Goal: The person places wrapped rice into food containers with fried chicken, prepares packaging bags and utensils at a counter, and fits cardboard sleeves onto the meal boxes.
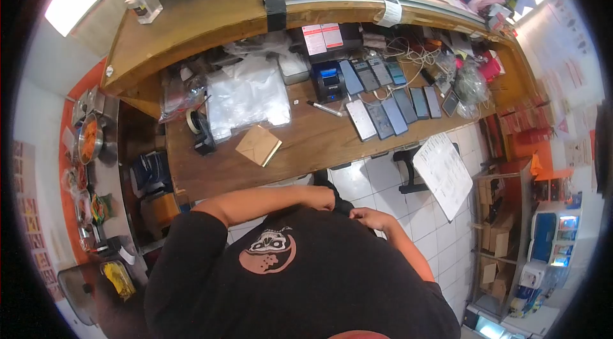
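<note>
The one view here comes from the camera on my head, looking forward and steeply down. My black shirt (345,281) is nearest, filling the bottom middle, and just beyond it my left hand (321,198) and right hand (369,218) sit slightly below the centre. Past them, farther from the lens, the counter (313,138) spans the upper part. The view is very wide, bending straight edges and taking in both sides of the room within a dark round border.
</note>
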`<state>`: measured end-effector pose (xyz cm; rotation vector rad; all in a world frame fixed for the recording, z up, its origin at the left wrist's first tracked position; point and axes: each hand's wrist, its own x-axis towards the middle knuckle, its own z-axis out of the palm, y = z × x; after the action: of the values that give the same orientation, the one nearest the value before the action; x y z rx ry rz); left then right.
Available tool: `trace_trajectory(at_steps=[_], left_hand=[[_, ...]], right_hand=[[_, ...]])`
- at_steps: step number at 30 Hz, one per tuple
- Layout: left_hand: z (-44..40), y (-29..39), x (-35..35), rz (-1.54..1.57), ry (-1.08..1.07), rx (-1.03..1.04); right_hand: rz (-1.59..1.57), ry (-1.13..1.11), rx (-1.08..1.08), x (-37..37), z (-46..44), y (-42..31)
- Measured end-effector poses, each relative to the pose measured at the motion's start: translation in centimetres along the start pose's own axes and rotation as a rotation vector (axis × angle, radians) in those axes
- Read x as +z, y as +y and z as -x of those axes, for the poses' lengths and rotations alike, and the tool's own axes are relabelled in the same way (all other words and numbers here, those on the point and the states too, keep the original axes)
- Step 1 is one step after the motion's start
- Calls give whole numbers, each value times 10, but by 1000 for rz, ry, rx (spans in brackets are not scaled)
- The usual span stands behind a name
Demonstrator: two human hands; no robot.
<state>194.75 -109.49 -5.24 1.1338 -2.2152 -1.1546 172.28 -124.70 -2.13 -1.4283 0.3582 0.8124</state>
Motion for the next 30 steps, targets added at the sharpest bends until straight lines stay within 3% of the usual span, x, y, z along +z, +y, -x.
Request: trace_trajectory(at_steps=[4, 9, 12, 15, 17, 18, 19, 21, 24, 27, 30], left_hand=[[-57, -4, -64, -85, -93, -64], [-137, -16, -104, 12, -82, -52], [-186, -41, -98, -10, -104, -77], [-195, -43, -124, 51, -83, -90], [-186, -63, -120, 101, -12, -114], [-170, -57, -131, 263, 49, -161], [-148, -50, -141, 427, 112, -208], [-107, -56, -136, 382, 482, -228], [-37, -28, -140, 501, 873, -443], [21, 9, -135, 454, 1235, -690], [69, 22, -105, 297, 1808, -976]], right_hand=[[-79, -13, 85, -71, 25, -13], [-115, -131, 111, -152, 49, 56], [-203, -102, 104, -160, 84, 11], [-333, -108, 152, -173, 79, 28], [-90, -135, 137, -203, 62, 39], [34, -148, 127, -219, 53, 38], [11, 2, 81, -230, 47, 30], [-33, 297, -11, -247, 37, 2], [-268, 470, -148, -268, 19, -39], [-100, 459, -176, -281, -12, -81], [-3, 338, -285, -276, -49, -134]])
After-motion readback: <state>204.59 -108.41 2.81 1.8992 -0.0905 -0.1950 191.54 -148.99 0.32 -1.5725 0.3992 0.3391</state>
